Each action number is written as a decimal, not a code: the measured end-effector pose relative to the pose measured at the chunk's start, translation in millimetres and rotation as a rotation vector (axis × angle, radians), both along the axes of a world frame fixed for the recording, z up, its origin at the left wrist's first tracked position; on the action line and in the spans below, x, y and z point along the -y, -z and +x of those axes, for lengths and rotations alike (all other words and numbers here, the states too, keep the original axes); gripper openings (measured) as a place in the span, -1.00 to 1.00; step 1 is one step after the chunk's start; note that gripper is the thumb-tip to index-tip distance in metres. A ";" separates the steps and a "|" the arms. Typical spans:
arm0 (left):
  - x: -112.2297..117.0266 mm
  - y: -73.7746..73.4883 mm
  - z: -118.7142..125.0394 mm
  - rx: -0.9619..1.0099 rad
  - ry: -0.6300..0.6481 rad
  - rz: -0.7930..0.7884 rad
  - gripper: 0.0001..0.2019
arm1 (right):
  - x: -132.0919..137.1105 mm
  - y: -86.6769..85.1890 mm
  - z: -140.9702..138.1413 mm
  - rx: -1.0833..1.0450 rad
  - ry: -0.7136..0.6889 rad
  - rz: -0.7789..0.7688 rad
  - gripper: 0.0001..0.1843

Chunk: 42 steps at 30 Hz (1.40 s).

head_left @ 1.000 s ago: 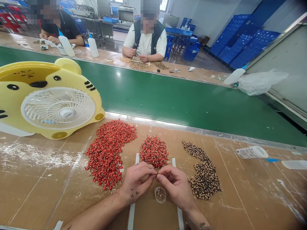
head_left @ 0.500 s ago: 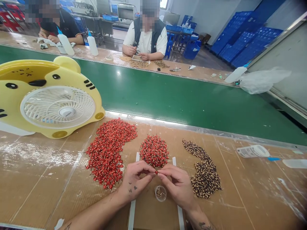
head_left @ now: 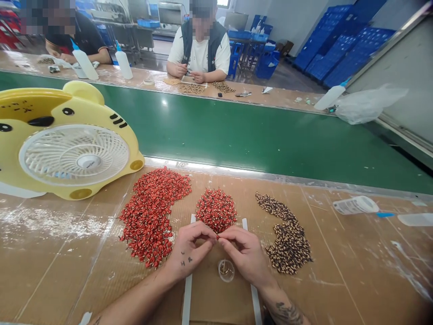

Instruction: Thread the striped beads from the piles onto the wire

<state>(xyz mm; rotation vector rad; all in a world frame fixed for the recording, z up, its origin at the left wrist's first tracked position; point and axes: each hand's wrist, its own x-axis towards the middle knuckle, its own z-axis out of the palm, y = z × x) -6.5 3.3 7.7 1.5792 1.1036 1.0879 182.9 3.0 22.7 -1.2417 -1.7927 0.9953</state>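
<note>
Between the fingertips of my left hand (head_left: 194, 246) and my right hand (head_left: 241, 248) is a small red piece (head_left: 217, 236), pinched from both sides. Its exact kind is too small to make out. Just beyond my fingers lies a round heap of small red and pale pieces (head_left: 216, 210). A larger heap of red pieces (head_left: 152, 216) spreads to the left of my left hand. Right of my right hand, black and pale small pieces (head_left: 291, 243) form a curved heap. Below my hands stands a small clear cup (head_left: 226, 271) with a few tiny bits inside.
A yellow animal-shaped fan (head_left: 77, 144) stands at the left. White tape strips (head_left: 188, 293) flank my work spot on the cardboard (head_left: 338, 280). A green belt (head_left: 219, 131) runs across; two people (head_left: 199, 49) sit beyond it. A white bottle (head_left: 355, 205) lies at right.
Both hands stay pinched together at the red piece, which now shows less between the fingertips. The whole view has shifted slightly.
</note>
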 end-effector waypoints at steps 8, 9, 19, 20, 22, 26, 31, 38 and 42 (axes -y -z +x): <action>-30.3 4.6 1.3 -0.254 -0.144 0.159 -0.85 | -6.2 13.1 28.2 0.062 0.069 0.080 -0.82; -32.4 3.9 -0.5 -0.297 -0.142 0.192 -0.83 | -5.8 12.3 31.0 0.071 0.047 0.080 -0.82; -10.6 -39.6 -68.9 -1.100 0.104 0.082 -0.80 | -2.4 1.7 45.3 0.143 -0.349 -0.083 -0.86; -9.5 -39.4 -71.6 -1.129 0.133 0.058 -0.79 | -1.5 1.7 43.8 0.149 -0.350 -0.082 -0.86; -9.4 -37.0 -73.0 -1.137 0.160 0.023 -0.75 | 0.3 1.4 39.5 0.156 -0.353 -0.074 -0.88; -12.0 -34.8 -69.4 -1.115 0.160 -0.006 -0.72 | 3.0 -0.2 33.4 0.156 -0.388 -0.069 -0.87; -7.8 -43.0 -68.0 -1.074 0.178 -0.017 -0.76 | 3.3 -1.8 36.4 0.150 -0.450 -0.021 -0.83; -5.8 -48.1 -75.9 -0.891 0.185 -0.010 -0.80 | 2.1 -4.1 40.8 0.146 -0.484 0.046 -0.79; -9.8 -52.7 -77.7 -0.748 0.158 0.021 -0.81 | 1.5 -2.3 42.4 0.194 -0.503 0.045 -0.81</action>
